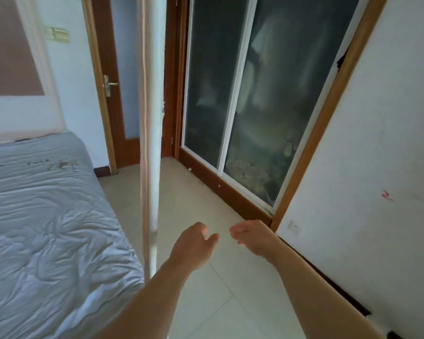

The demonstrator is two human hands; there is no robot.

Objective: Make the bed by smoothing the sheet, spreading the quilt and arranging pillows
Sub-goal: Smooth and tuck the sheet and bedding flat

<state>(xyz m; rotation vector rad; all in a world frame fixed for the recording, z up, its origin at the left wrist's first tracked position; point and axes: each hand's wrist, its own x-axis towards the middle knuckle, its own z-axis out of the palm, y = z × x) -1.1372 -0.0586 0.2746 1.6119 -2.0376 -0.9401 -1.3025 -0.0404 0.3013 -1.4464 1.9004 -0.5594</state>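
Sheet is lying wrinkled across the bed at the left | left hand is hovering over the tiled floor, fingers loosely curled, gripping nothing | right hand is hovering just beside it, apart, likewise loosely curled and empty | white post is standing by the bed's edge.

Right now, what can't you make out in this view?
Head view only:
Bed: cut off by the left and bottom edges.
Quilt, pillows: out of frame.
Pole: top past the upper edge, foot behind the left arm.
Glass door: what lies behind is murky through dark panes.
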